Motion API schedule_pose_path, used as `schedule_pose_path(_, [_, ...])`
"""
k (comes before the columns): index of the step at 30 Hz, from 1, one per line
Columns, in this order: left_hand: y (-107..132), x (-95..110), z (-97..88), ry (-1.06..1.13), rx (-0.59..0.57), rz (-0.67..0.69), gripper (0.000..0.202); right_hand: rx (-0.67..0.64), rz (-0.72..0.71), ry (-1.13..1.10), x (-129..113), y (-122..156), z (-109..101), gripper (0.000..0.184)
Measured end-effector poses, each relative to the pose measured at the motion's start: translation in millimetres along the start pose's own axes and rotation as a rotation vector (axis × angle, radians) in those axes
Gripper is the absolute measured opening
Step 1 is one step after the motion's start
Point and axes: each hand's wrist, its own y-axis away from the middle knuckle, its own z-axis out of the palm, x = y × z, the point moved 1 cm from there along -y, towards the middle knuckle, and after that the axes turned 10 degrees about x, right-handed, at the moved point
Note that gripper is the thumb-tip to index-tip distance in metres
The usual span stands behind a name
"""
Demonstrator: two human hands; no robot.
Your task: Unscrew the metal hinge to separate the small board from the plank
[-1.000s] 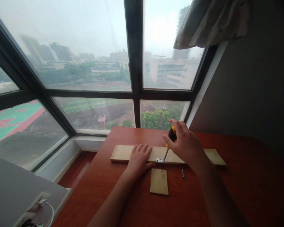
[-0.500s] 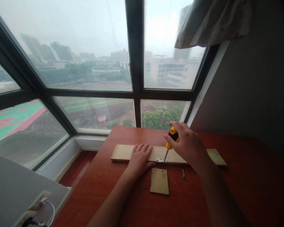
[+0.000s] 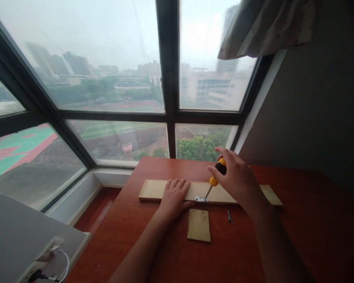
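Note:
A long pale wooden board [image 3: 153, 189] lies crosswise on the reddish-brown table. My left hand [image 3: 174, 198] rests flat on it, fingers stretched out, left of a small metal hinge [image 3: 201, 199] at the board's near edge. In my right hand [image 3: 236, 177] is a yellow-and-black screwdriver [image 3: 214, 179], gripped by its handle and tilted to the right. Its tip meets the right end of the hinge; any screw under it is too small to make out. Nearer to me lies a small wooden piece [image 3: 198, 225] with two holes along its far edge.
Some small screws [image 3: 230, 217] lie on the table [image 3: 224, 255] right of the small wooden piece. Large windows stand beyond the table's far edge, with a curtain [image 3: 262, 29] hanging at upper right. Plugged cords [image 3: 63, 259] come from a wall socket at lower left.
The screwdriver's handle has tipped further right with my right hand, its tip staying at the hinge. My left hand and the board have not moved.

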Motion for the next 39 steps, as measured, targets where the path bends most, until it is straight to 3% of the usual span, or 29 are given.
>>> schedule_pose_path(6, [0, 0, 0.9, -0.003, 0.007, 0.005, 0.071, -0.023, -0.045, -0.287, -2, -2, -2, 0.047])
schedule_pose_path(12, [-1, 1, 0.1, -0.007, -0.007, 0.000, 0.070, -0.020, -0.069, -0.394, -8, -2, -5, 0.045])
schedule_pose_path(39, [-1, 2, -3.4, 0.014, -0.007, -0.001, 0.069, -0.108, -0.064, -0.351, -13, 2, 2, 0.045])
